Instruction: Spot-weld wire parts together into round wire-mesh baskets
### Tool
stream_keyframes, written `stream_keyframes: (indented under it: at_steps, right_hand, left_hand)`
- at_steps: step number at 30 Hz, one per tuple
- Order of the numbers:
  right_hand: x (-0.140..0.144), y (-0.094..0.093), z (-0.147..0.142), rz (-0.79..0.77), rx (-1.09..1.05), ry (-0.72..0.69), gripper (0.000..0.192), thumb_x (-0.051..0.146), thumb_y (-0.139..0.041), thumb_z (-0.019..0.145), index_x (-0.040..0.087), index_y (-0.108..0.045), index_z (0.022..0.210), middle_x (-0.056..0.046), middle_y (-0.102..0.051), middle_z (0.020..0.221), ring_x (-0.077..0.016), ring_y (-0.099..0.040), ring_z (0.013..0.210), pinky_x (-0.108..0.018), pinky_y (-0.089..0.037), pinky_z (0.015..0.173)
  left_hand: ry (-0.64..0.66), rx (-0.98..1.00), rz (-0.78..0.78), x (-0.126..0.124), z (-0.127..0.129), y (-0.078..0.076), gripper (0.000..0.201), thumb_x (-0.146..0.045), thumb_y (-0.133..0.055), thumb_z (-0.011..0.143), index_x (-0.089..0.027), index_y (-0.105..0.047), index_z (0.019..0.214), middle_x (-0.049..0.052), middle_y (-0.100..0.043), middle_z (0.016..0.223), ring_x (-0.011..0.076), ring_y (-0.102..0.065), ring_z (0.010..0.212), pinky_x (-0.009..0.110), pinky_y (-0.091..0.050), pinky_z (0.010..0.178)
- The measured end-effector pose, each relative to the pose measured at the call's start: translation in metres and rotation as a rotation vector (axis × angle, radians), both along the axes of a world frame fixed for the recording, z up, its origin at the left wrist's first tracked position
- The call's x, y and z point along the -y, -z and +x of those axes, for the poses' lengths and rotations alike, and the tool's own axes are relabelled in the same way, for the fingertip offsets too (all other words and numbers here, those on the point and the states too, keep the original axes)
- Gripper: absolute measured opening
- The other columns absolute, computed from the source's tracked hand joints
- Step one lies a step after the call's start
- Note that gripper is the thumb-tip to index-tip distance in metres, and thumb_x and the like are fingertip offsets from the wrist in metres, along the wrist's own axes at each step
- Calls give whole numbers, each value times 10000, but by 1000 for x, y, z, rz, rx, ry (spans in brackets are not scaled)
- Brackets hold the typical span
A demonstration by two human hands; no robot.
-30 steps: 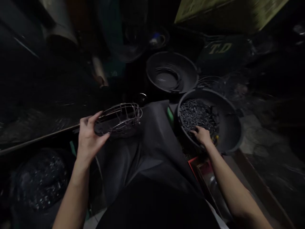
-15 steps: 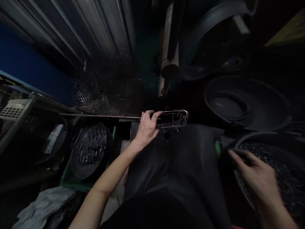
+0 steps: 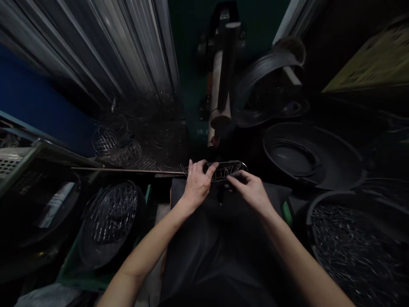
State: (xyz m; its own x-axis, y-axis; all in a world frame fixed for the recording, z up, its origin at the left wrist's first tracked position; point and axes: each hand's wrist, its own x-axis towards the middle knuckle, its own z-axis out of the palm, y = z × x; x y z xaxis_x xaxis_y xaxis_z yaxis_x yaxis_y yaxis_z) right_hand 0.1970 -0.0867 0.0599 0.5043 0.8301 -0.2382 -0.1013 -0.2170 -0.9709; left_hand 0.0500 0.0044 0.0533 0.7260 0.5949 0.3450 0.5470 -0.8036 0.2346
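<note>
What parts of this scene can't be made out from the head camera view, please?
- Right hand: whether its fingertips pinch anything against the wire basket is lost in dim light.
- Left hand: its fingers cover the basket's left end.
- Tub of small metal pieces: cut off by the right and bottom edges; single pieces are too small and dark to tell.
- Wire items behind: blurred and dark.
</note>
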Motion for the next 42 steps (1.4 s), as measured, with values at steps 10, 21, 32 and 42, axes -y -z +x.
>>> stream_keyframes:
  at_steps: [10,21,32,42]
  right_hand:
    - [-15,-11,-13,43,-113,34,453,522,-813,535,160,-600,705,-16,-627,622,-160,-625,568,-240,-511,529]
    - [-19,7,-18,55,170,66,328,484,-711,717,175,-630,789,-22,-643,728,-153,-587,640,-263,-477,604]
    - [-27,16,-31,154,536,207,280,460,-614,819,182,-642,825,-21,-660,777,-163,-598,704,-270,-453,661]
    - [-37,30,-30,272,681,250,217,394,-576,876,184,-632,874,-31,-649,808,-160,-599,732,-278,-467,713]
  left_hand:
    - [8,12,28,-11,-6,3,542,-57,-461,824,-225,-409,1336,119,-446,1212,252,-462,1182,613,-269,1088]
    - [-15,57,44,-16,-8,9,557,-41,-471,796,-206,-402,1324,115,-438,1185,246,-469,1161,594,-281,1093]
    - [9,164,-48,-22,-4,9,599,-28,-490,762,-222,-373,1317,93,-432,1179,230,-465,1167,594,-275,1098]
    - [27,263,-8,-29,2,13,574,-44,-500,780,-215,-383,1315,98,-435,1174,231,-468,1163,592,-284,1099]
